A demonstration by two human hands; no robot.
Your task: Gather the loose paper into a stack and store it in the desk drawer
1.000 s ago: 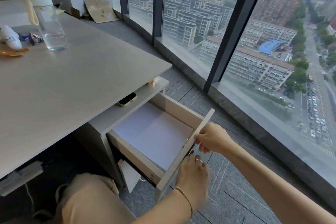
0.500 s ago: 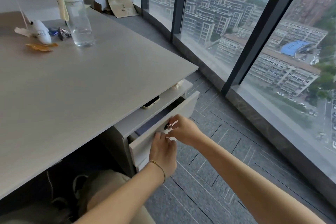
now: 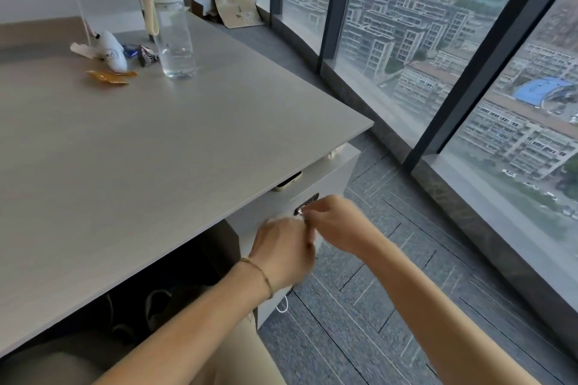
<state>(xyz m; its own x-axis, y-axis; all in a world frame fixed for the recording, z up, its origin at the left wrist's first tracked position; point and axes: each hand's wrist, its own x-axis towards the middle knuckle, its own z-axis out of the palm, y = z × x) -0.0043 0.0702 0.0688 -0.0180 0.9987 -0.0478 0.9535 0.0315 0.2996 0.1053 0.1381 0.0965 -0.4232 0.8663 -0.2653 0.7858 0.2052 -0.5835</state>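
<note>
The desk drawer (image 3: pixel 269 211) under the desk top (image 3: pixel 156 150) is pushed in flush with its cabinet. No paper shows; the inside of the drawer is hidden. My right hand (image 3: pixel 337 225) has its fingertips pinched at the dark recessed handle (image 3: pixel 309 201) at the drawer's upper edge. My left hand (image 3: pixel 281 250), with a thin bracelet on the wrist, lies against the drawer front just below and holds nothing. It is blurred by motion.
A clear water bottle (image 3: pixel 172 28), a white toy plane (image 3: pixel 109 47) and candy wrappers (image 3: pixel 109 76) sit at the desk's far side. A phone (image 3: pixel 287 181) lies on the shelf above the drawer. Floor-to-ceiling windows (image 3: pixel 469 103) run along the right, with flattened cardboard (image 3: pixel 237 8) in the corner.
The drawer went from wide open with white paper lying inside to fully shut. Both hands followed its front inward and stay on it.
</note>
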